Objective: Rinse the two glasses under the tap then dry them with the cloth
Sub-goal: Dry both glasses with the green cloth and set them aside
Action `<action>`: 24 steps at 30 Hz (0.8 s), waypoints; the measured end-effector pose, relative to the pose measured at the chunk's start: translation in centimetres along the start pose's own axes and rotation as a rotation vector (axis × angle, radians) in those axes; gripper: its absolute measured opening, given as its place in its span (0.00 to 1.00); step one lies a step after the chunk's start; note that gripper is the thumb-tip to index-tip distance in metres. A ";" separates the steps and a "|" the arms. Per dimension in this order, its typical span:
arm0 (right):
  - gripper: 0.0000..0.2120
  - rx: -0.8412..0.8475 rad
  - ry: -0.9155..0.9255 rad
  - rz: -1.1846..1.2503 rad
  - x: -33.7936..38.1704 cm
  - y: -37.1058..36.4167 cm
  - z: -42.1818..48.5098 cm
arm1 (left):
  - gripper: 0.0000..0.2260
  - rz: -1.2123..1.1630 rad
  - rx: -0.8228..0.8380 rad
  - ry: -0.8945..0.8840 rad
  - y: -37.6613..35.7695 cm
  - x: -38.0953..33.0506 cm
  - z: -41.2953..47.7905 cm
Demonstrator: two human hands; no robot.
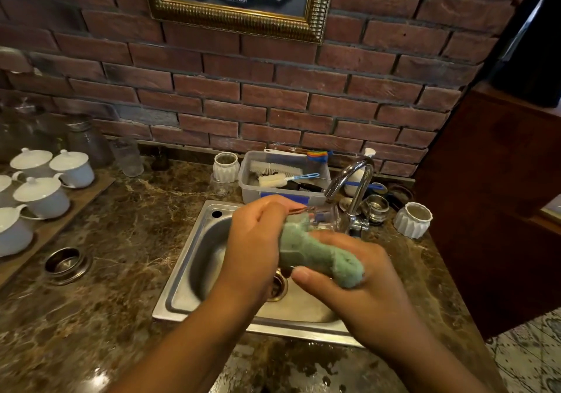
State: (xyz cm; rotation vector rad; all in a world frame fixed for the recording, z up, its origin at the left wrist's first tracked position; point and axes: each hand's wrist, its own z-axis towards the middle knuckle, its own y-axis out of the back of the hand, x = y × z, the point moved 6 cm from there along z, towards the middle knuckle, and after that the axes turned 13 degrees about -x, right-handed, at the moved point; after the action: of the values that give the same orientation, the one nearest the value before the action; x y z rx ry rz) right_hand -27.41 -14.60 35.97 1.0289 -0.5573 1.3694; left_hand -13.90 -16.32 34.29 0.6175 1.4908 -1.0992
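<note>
Over the steel sink [194,274], my left hand [255,241] grips a clear glass [324,215], which lies on its side just left of the chrome tap [353,186]. My right hand [367,292] holds a rolled green cloth [318,256] whose upper end is pushed into the glass mouth. No water is visibly running from the tap. Another clear glass [129,157] stands on the counter at the back left, by the brick wall.
White lidded cups [42,195] sit on a wooden tray at left. A plastic tub of brushes [282,177] stands behind the sink, with white ribbed pots [413,219] and metal cups near the tap. A dark wooden cabinet [501,195] rises on the right.
</note>
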 end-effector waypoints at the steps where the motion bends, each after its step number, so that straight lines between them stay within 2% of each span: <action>1: 0.11 -0.020 -0.113 0.126 -0.5 -0.3 -0.2 | 0.13 0.081 -0.001 -0.171 0.4 -0.5 -0.2; 4: 0.16 -0.031 -0.578 0.654 -2.9 -1.5 -1.1 | 0.15 0.380 0.092 -0.777 0.6 -2.1 -1.4; 5: 0.20 -0.026 -0.698 0.770 -3.7 -1.8 -1.4 | 0.16 0.447 0.144 -0.925 0.4 -2.1 -1.9; 6: 0.22 -0.004 -0.755 0.797 -4.1 -1.9 -1.5 | 0.16 0.483 0.184 -0.977 0.4 -1.9 -2.2; 8: 0.18 0.063 -0.733 0.618 -4.3 -1.5 -1.0 | 0.16 0.478 0.213 -0.827 0.9 -1.3 -1.8; 11: 0.14 0.168 -0.503 0.271 -3.2 -0.1 0.7 | 0.18 0.471 0.210 -0.463 1.6 0.0 -1.6; 12: 0.12 0.226 -0.418 0.205 -2.4 0.2 1.2 | 0.18 0.449 0.244 -0.292 1.7 0.5 -1.3; 13: 0.09 0.293 -0.359 0.166 -1.8 0.2 1.6 | 0.19 0.416 0.317 -0.074 1.8 1.3 -0.9; 15: 0.08 0.442 -0.328 0.128 -1.2 -0.1 1.8 | 0.23 0.291 0.566 0.419 1.7 3.1 -1.3; 16: 0.09 0.517 -0.326 0.110 -1.0 -0.6 1.7 | 0.24 0.213 0.684 0.604 1.8 3.5 -2.1; 17: 0.10 0.582 -0.330 0.103 -1.0 -1.0 1.6 | 0.26 0.139 0.774 0.717 2.0 3.7 -2.9; 18: 0.10 0.623 -0.340 0.107 -1.1 -1.4 1.5 | 0.28 0.065 0.825 0.771 2.1 3.8 -3.5; 20: 0.09 0.630 -0.370 0.123 -1.8 -2.1 1.6 | 0.30 -0.086 0.808 0.830 2.5 4.5 -4.0; 22: 0.11 0.530 -0.416 0.124 -3.2 -2.5 1.9 | 0.33 -0.197 0.699 0.888 3.1 5.6 -4.1; 24: 0.14 0.340 -0.463 0.114 -4.8 -2.5 2.0 | 0.34 -0.274 0.578 0.891 3.6 6.9 -3.9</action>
State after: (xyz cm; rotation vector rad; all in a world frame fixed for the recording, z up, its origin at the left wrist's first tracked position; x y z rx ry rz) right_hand -25.42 -18.53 32.29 1.6335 -0.7458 1.3563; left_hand -14.25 -12.69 26.45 1.4753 2.0456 -1.5992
